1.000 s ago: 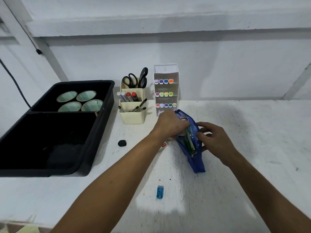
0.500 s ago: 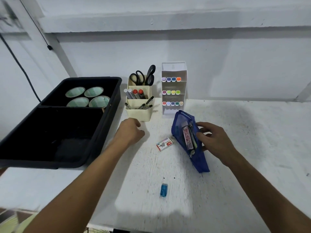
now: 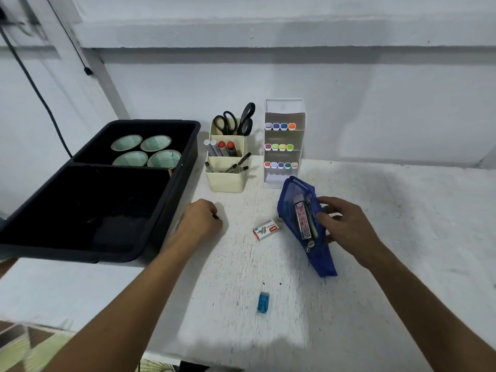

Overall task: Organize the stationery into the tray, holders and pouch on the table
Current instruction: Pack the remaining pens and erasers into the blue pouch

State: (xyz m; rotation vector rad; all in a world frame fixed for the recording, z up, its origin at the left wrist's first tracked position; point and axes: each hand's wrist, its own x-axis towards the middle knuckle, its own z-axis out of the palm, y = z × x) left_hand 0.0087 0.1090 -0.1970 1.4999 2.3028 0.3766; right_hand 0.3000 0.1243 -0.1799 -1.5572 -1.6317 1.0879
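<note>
The right hand [image 3: 349, 226] grips the open blue pouch [image 3: 303, 224] on the white bench [image 3: 402, 237], propping its mouth up (pens and a patterned case show inside). The left hand [image 3: 200, 220] is clenched on the bench beside the black tray [image 3: 171, 210], something small and dark between its fingers. A staples box [image 3: 266, 230] lies between the hands

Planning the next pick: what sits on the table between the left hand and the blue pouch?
In the head view, only the small staples box lies between the left hand and the blue mesh pouch; the rest is bare tabletop.
</note>
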